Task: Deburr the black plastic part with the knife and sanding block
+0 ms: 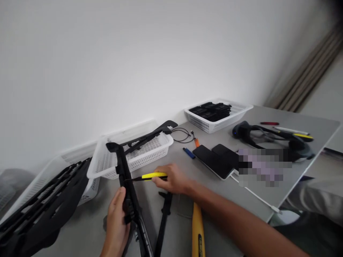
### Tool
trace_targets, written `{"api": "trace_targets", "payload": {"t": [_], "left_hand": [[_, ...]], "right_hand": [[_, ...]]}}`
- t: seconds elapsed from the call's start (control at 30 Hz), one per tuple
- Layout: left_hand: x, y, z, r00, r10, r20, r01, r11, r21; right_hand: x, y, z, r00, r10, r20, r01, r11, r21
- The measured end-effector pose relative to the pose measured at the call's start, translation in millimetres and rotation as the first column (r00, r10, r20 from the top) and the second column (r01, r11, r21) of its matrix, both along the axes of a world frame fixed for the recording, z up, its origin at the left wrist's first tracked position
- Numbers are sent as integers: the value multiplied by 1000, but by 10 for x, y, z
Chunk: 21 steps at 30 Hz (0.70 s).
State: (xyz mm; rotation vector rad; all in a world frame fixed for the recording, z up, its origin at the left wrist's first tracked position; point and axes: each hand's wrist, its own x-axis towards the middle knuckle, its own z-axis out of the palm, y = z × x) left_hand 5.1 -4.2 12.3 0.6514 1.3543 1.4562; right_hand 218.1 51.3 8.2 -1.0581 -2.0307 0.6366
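My left hand point(118, 217) is closed around a long black plastic trim piece point(123, 167), which stands tilted with its upper end over the rim of the middle white basket. My right hand point(173, 180) grips a yellow and black utility knife point(154, 175) pointing left. Its dark tip reaches the edge of the trim piece; whether it cuts in I cannot tell. Below my right hand, another slim black part point(164, 214) lies on the grey table point(182, 164). Beside it, partly under my right forearm, is a yellow handle point(197, 228).
The middle basket point(150, 159) holds black strips. Long black parts point(66, 200) fill the left basket point(92, 189); black pieces lie in the far basket point(209, 126). Dark phones point(211, 162), a blue lighter-like object point(189, 152), a cable point(177, 134) and a black headset point(242, 132) lie rightward.
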Motion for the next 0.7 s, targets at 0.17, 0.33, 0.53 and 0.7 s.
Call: {"api": "trace_targets", "payload": {"t": [0.17,0.33,0.53,0.7], "left_hand": [[-20,14,-54,1000,5,-22,-6,998,-59],[-35,43,-31,999,51,-11,-52,995,-82],[6,60,74,997,73,-26,-76,987,-138],[28,41,137,995,81,-49,-90,975,-201]], "right_hand": [[-97,-64,8,999,9,50,-10,1000,15],[-108,-60,28,995,-1,95,-3,999,34],[-74,-21,49,990,-75,117,68,996,62],[-92,-17,33,991,-49,121,39,996,78]]}}
